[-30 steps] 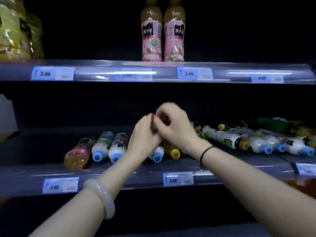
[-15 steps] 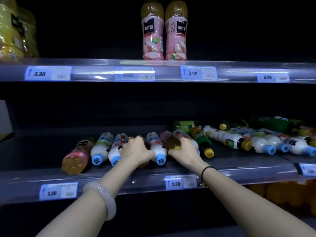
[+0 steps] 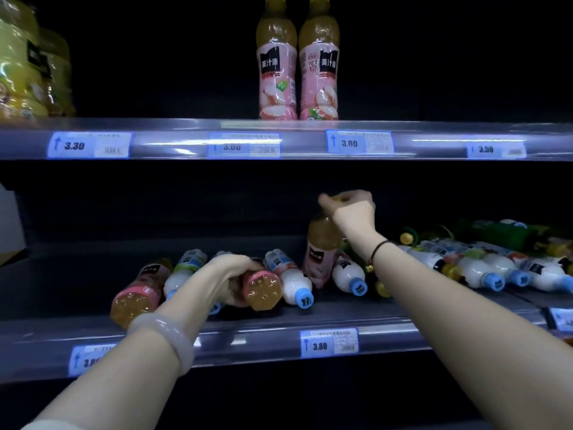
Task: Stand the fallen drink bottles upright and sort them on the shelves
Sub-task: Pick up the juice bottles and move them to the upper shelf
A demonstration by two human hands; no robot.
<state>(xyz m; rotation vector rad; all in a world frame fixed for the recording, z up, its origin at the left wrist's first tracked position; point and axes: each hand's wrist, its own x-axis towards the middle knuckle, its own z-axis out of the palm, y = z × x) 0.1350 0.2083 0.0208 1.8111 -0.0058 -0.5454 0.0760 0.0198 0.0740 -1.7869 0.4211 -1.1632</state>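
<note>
My right hand grips the cap of a pink-labelled juice bottle, which stands nearly upright, tilted slightly, on the lower shelf. My left hand is wrapped round a second pink-labelled juice bottle that lies on its side with its base toward me. A third pink juice bottle lies fallen at the left. Several white bottles with blue caps lie between and to the right of my hands. Two pink juice bottles stand upright on the upper shelf.
Yellow bottles stand at the far left of the upper shelf. Green bottles lie at the back right of the lower shelf. Price tags run along both shelf edges. A pale box sits at the left edge.
My right hand has lifted one pink juice bottle by its cap from lying to nearly upright. My left hand has closed round another fallen pink juice bottle and drawn it toward me.
</note>
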